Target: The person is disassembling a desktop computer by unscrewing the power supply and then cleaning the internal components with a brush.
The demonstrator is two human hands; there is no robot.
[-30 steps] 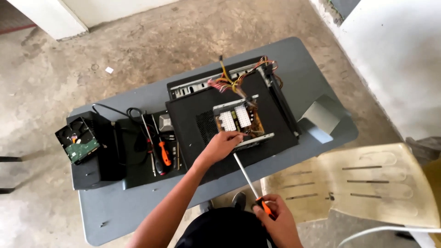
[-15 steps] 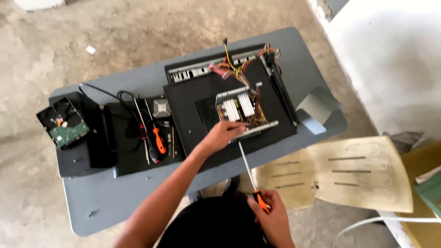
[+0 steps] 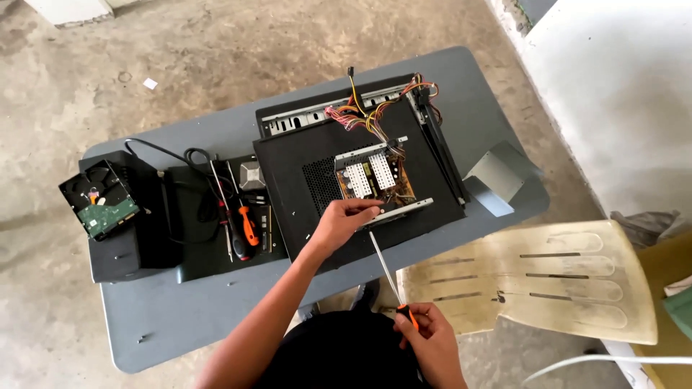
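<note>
A black computer case [image 3: 303,180] lies flat on a grey table [image 3: 166,331]. On top of it sits an opened power supply box [image 3: 371,180] with a circuit board and a bundle of coloured wires [image 3: 367,108]. My left hand [image 3: 344,222] rests on the near metal edge of that box, fingers curled on it. My right hand [image 3: 425,338] grips the orange-and-black handle of a long screwdriver [image 3: 386,268], whose shaft points up to the box's near edge by my left fingers.
To the left lie an orange-handled screwdriver [image 3: 249,225], a bare hard drive [image 3: 101,198] on a black box, a black cable [image 3: 180,155] and a small grey part [image 3: 251,174]. A grey metal cover [image 3: 497,176] sits at the table's right end. A cream plastic chair [image 3: 533,277] stands beside me.
The view has shifted slightly. My left hand stays at the power supply's near edge and my right hand keeps the long screwdriver against it; nothing else has moved.
</note>
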